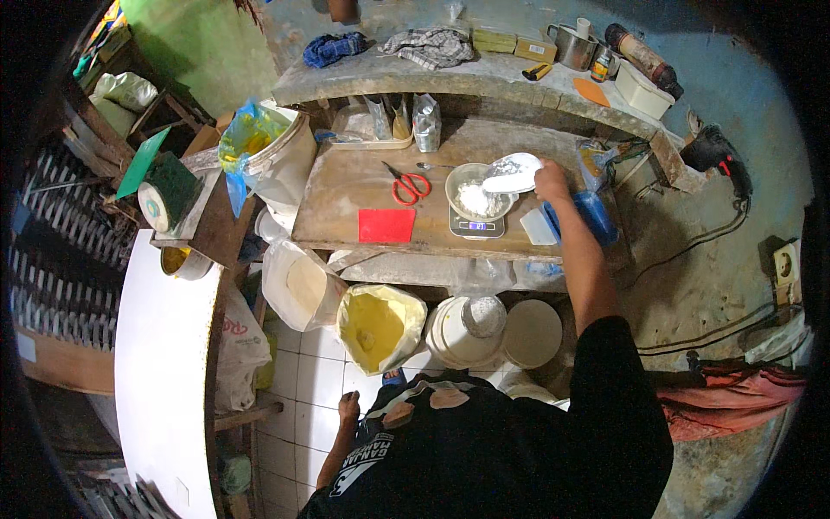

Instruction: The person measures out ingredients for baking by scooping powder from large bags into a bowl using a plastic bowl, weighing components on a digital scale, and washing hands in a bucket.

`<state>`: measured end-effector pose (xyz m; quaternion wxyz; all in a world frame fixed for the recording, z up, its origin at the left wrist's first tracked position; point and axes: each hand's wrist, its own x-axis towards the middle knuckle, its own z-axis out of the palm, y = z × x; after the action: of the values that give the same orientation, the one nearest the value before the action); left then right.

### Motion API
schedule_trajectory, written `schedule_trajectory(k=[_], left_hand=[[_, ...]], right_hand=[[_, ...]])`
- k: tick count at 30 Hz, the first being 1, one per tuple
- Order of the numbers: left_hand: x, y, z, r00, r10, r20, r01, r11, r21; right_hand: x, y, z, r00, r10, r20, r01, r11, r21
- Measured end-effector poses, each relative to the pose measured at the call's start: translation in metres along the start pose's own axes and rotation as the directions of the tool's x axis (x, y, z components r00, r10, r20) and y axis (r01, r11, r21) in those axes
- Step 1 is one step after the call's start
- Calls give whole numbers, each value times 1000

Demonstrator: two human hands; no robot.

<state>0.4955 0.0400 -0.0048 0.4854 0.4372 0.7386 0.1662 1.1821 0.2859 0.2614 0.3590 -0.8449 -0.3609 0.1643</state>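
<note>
My right hand (551,180) grips a white plastic scoop (519,179) with white powder on it, tilted over a bowl (456,179). Inside the bowl lies a heap of white powder (475,200). The bowl rests on a small digital scale (489,229) with a lit display. Down by my side, away from the table, my left hand (348,406) hangs with its fingers curled and nothing visible in them. Left of the bowl lie red-handled scissors (408,185), a spoon (425,165) and a flat red card (386,226).
The wooden table (337,195) has a blue tray (595,216) on its right. A large white bucket (290,160) stands left. Below the front edge are a bag of yellow powder (373,329) and lidded tubs (532,334). A concrete shelf (510,73) runs behind.
</note>
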Motion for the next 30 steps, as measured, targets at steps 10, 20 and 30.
schedule_trajectory(k=[10, 20, 30], left_hand=[[-6, -1, -3, 995, -101, 13, 102, 992, -74], [-2, -1, -14, 997, -76, -22, 75, 996, -49], [4, -20, -19, 998, -49, -28, 49, 999, -16]], right_hand=[[-25, -25, -15, 1000, -9, 9, 9, 1000, -26], [-26, -35, 0, 924, -361, -126, 295, 883, -365], [-18, -27, 3, 962, -236, -135, 195, 944, -265]])
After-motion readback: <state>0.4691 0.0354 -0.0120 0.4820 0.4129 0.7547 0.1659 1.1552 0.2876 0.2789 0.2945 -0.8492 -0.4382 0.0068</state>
